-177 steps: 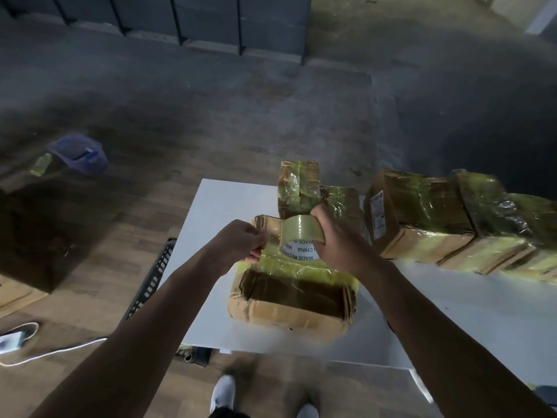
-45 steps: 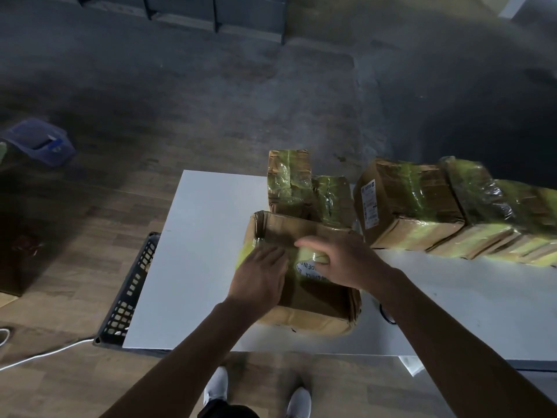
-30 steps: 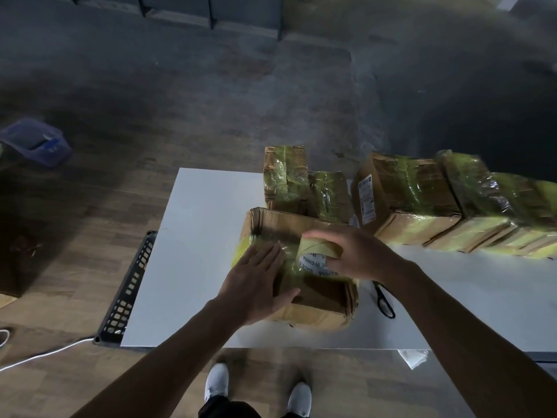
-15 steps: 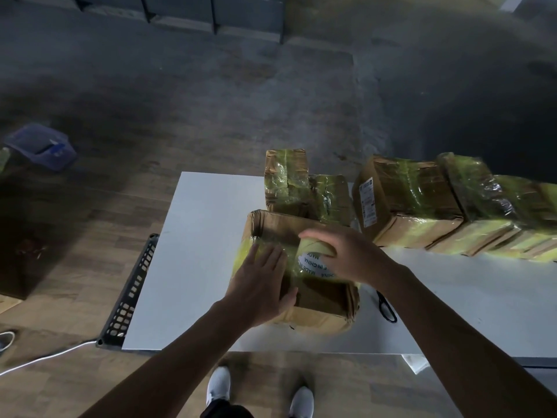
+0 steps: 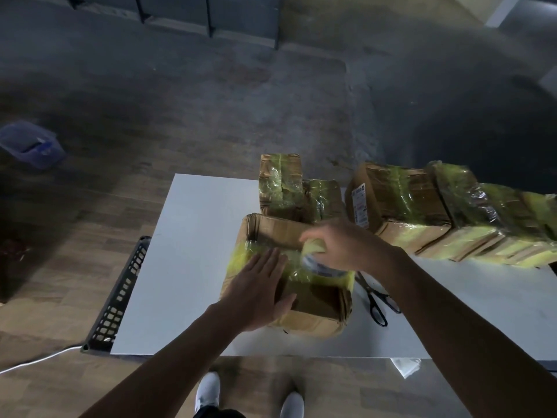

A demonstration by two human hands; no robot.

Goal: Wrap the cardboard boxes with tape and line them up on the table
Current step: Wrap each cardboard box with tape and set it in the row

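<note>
A brown cardboard box (image 5: 313,309) lies on the white table (image 5: 187,267), with a band of yellowish clear tape across its top. My left hand (image 5: 256,291) presses flat on that tape, fingers straight. My right hand (image 5: 340,245) grips the tape roll (image 5: 316,260) on top of the box, fingers curled over it. Behind it stand two small taped boxes (image 5: 283,182) (image 5: 324,200). A row of taped boxes (image 5: 401,203) runs off to the right along the table's back edge.
Black scissors (image 5: 376,300) lie on the table just right of the box. A black plastic crate (image 5: 120,297) sits on the floor against the table's left side. A white cable (image 5: 33,360) crosses the wooden floor, and a purple tub (image 5: 30,144) stands far left.
The box was turned and laid flat since the oldest frame. Over the last second my right hand has drawn the roll slightly rightward across the top while my left hand stays pressed on the tape.
</note>
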